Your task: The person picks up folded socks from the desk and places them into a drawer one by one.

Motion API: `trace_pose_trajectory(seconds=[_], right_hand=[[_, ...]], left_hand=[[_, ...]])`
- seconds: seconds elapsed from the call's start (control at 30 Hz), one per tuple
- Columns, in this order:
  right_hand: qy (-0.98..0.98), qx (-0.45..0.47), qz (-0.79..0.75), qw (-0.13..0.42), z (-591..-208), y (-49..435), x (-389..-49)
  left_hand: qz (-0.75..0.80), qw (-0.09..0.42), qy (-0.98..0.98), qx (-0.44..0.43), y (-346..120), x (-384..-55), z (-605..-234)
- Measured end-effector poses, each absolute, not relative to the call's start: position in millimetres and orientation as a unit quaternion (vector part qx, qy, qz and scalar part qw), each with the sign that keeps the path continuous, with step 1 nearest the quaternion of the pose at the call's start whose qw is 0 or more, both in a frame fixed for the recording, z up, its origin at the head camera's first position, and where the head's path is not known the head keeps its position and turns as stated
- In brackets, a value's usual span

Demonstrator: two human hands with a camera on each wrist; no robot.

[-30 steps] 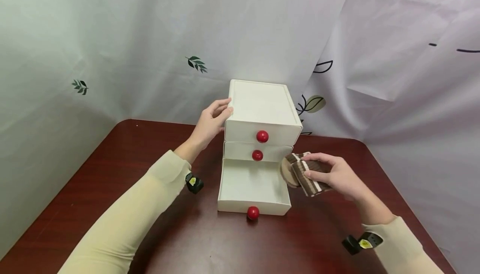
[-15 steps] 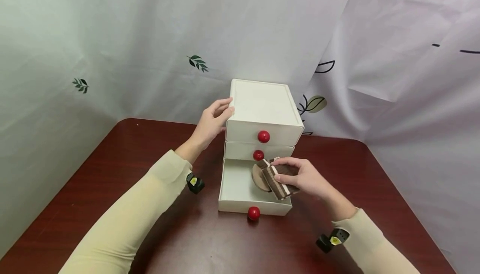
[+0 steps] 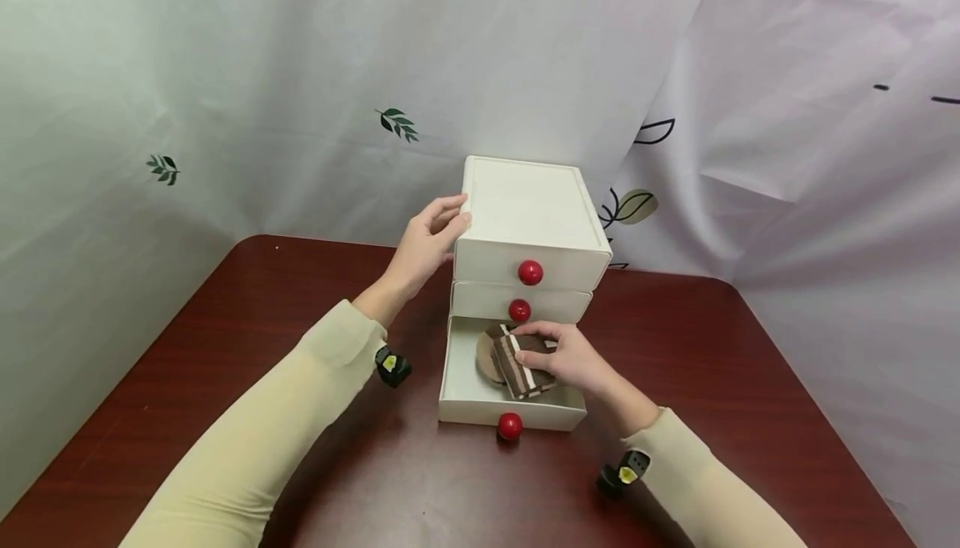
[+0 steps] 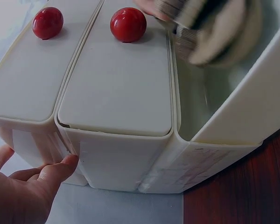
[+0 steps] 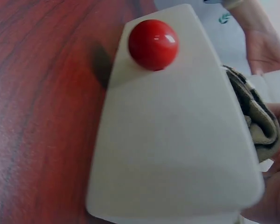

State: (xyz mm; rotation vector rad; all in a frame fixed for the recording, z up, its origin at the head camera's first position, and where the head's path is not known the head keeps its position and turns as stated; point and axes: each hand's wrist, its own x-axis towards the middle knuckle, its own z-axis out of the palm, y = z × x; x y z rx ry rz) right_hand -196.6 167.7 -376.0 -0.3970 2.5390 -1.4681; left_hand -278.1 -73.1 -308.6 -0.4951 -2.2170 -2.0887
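Observation:
In the head view my right hand [image 3: 566,356] pinches folded socks [image 3: 517,369], brown with pale stripes and a rounded tan part, inside the pulled-out bottom drawer [image 3: 459,385]. The drawer's front hides part of the socks [image 5: 256,116] in the right wrist view. My left hand [image 3: 423,243] rests against the left side of the white drawer unit [image 3: 532,202], fingertips near its top edge. Thumb and fingers of that left hand [image 4: 30,186] touch the side wall in the left wrist view.
The upper drawer [image 3: 487,264] and the middle drawer [image 3: 480,302] are closed, each with a red ball knob. The unit stands at the back of a dark red wooden table [image 3: 360,465]. A white curtain [image 3: 315,72] with leaf prints hangs behind.
My right hand has carried the socks leftward from beside the unit into the bottom drawer and lowered slightly. The left hand has stayed at the unit's side.

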Motion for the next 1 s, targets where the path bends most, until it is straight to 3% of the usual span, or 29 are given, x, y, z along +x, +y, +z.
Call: trace_pose_trajectory(seconds=[0.4, 0.7, 1.0], right_hand=[[0.888, -0.154, -0.427, 0.078, -389.3, 163.0, -196.0], [0.868, -0.167, -0.464, 0.053, -360.3, 172.2, -185.1], [0.846, -0.198, -0.491, 0.062, -340.6, 176.3, -162.8]], left_hand=[[-0.68, 0.029, -0.716, -0.156, -71.3, -277.3, -306.8], [-0.681, 0.021, -0.715, -0.156, -73.0, -276.9, -306.0], [-0.685, 0.017, -0.712, -0.154, -72.4, -277.4, -307.2]])
